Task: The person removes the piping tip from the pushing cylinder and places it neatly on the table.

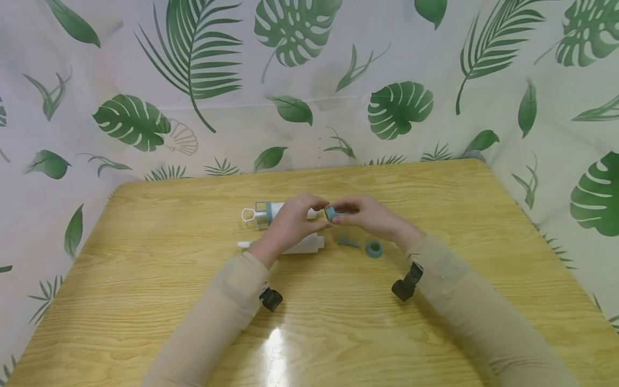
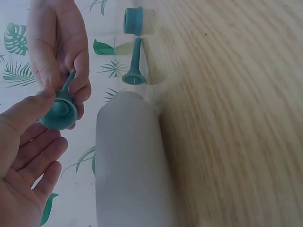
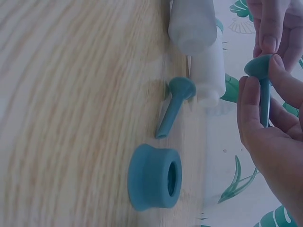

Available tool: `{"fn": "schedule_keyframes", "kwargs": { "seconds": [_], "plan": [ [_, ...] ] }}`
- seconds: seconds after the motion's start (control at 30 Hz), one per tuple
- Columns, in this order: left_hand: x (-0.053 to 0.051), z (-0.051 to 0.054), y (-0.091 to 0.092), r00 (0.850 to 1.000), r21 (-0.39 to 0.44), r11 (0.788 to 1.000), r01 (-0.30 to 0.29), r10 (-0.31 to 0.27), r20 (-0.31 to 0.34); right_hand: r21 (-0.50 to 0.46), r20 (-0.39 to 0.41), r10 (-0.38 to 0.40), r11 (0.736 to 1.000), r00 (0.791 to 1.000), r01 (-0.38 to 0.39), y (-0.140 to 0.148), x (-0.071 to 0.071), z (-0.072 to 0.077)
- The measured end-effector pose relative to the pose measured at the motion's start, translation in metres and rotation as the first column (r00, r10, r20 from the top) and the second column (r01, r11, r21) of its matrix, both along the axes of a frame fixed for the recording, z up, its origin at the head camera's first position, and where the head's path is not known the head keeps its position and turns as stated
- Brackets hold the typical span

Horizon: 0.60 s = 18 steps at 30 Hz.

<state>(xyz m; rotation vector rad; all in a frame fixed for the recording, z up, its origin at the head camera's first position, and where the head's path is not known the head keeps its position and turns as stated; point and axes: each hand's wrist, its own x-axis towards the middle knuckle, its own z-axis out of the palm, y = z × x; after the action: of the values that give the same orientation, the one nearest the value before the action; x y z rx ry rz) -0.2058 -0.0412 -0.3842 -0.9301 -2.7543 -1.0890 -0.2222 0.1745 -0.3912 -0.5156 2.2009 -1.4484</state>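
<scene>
Near the middle of the table, both hands meet at a teal nozzle [image 1: 331,213] with a round cup-like head and a thin stem. My right hand [image 1: 365,215] grips its stem [image 3: 265,101] and neck between thumb and fingers. My left hand [image 1: 297,217] pinches the rim of the head between thumb and forefinger; its other fingers are loosely spread. The hollow of the head [image 2: 60,112] faces the left palm. Below the hands lie a second teal nozzle [image 3: 177,104] and a teal ring [image 3: 156,177].
A white cylinder with a teal frame [image 1: 263,215] and loop handle lies partly behind the left hand. Nearer, a white bottle-like tube [image 1: 304,245] lies on its side, partly under the left wrist. The wooden table [image 1: 338,333] meets a leaf-patterned cloth [image 1: 329,107] at the back.
</scene>
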Motion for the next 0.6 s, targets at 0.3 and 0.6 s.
{"fn": "schedule_keyframes", "kwargs": {
  "seconds": [0.3, 0.6],
  "plan": [
    [0.000, -0.004, 0.002, 1.000, 0.028, 0.999, -0.019, 0.019, -0.011, -0.016, -0.007, 0.002, 1.000, 1.000, -0.002, -0.002, 0.001, 0.002],
    [-0.003, -0.008, -0.010, 0.995, 0.116, 0.992, 0.046, -0.036, -0.094, -0.049, -0.019, -0.014, 0.999, 1.000, 0.013, 0.004, -0.001, 0.001]
  ]
}}
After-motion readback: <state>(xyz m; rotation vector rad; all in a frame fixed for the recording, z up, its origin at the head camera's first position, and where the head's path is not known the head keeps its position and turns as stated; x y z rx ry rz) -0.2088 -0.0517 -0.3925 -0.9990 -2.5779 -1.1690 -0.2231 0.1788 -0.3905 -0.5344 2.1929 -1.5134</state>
